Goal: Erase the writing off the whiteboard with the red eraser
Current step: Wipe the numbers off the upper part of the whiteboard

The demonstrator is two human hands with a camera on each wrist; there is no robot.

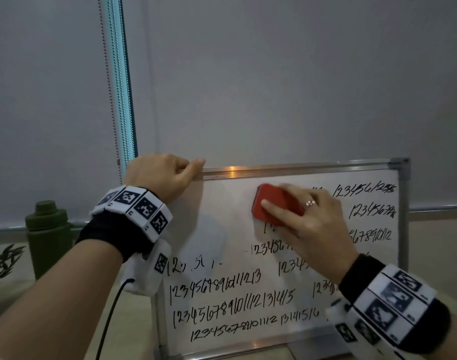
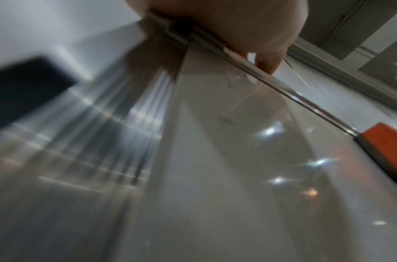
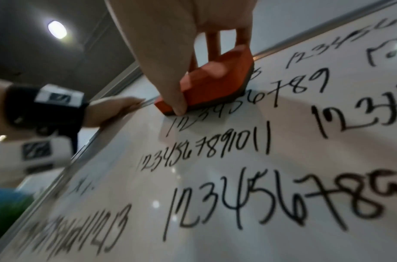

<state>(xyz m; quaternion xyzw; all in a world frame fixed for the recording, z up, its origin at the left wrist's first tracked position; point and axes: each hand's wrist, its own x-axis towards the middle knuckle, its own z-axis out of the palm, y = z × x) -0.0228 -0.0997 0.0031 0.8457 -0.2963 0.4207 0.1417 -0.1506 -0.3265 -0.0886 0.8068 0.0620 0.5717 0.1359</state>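
Right hand point(image 1: 310, 219) grasping the eraser point(image 1: 275, 202) by its long sides, felt flat on the board point(image 1: 222, 229) near the top edge; left hand point(image 1: 162, 175) clenched round the top-left corner; eraser probably light and stiff-backed, board liable to slide unless steadied.
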